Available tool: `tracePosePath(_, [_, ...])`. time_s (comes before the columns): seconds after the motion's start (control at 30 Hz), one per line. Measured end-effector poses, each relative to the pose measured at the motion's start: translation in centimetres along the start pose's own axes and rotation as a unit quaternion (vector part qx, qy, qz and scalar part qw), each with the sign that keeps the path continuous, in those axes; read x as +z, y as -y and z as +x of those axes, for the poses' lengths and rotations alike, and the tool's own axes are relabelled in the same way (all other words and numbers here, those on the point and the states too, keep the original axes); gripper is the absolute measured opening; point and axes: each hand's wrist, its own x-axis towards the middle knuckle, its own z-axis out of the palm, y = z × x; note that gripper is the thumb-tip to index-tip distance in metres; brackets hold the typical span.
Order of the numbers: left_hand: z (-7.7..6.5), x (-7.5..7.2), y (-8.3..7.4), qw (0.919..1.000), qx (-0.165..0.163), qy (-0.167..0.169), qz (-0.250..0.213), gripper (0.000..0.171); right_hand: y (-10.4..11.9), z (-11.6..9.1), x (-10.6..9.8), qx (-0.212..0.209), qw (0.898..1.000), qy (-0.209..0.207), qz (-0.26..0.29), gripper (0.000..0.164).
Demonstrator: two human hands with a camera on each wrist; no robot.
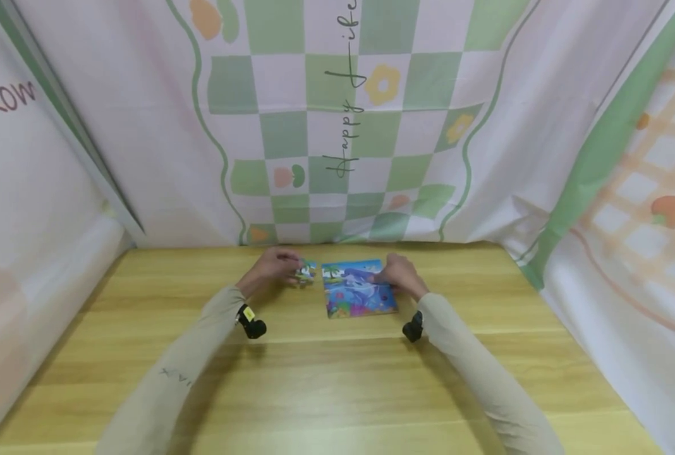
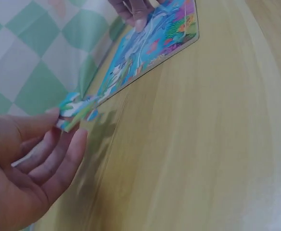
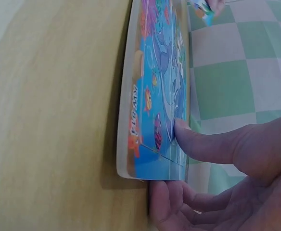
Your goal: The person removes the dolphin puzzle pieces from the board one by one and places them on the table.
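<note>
Between thumb and fingers, my left hand [image 1: 273, 265] pinches a small jigsaw piece [image 1: 306, 272] with green, white and blue print. The left wrist view shows this piece [image 2: 75, 111] held above the table, its knobbed outline close to the board's corner. To its right lies a flat puzzle board [image 1: 351, 297] with a blue sea picture and dolphins. My right hand [image 1: 400, 275] grips the board's right edge. Seen from the right wrist, the thumb [image 3: 203, 144] presses on the picture side of the board [image 3: 145, 163] while the other fingers sit at and below its edge.
A wood-grain table [image 1: 326, 379] carries the board near its far edge. Behind it hangs a white cloth [image 1: 337, 126] with green checks and lettering. More printed cloth [image 1: 644, 208] closes off the right, and a white cloth [image 1: 36, 189] the left. Both wrists wear small black cameras [image 1: 252, 323].
</note>
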Motion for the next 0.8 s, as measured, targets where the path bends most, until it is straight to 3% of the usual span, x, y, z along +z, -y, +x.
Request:
tracePosePath(0.17, [0.1,0.1,0.6,0.9978,-0.031,-0.003,-0.058,0.031,0.0,0.2,-0.5,0.021,0.999,0.009,0.031,0.048])
tracePosePath(0.3, [0.3,0.4,0.8,0.9963,-0.040,-0.014,-0.075,0.031,0.1,0.2,-0.6,0.034,0.997,0.012,0.065,0.045])
tracePosePath(0.43, [0.4,0.4,1.0,0.9963,-0.041,-0.025,-0.072,0.029,0.4,0.4,-0.4,0.041,0.997,0.018,0.058,0.035])
tracePosePath(0.67, [0.8,1.1,0.9,0.9944,-0.050,-0.059,-0.071,0.031,0.2,0.5,-0.3,0.036,0.997,0.020,0.070,0.046])
tracePosePath(0.8, [0.7,1.6,0.7,0.9959,-0.029,-0.079,-0.031,0.031,0.1,0.3,-0.5,0.030,0.996,0.020,0.080,0.046])
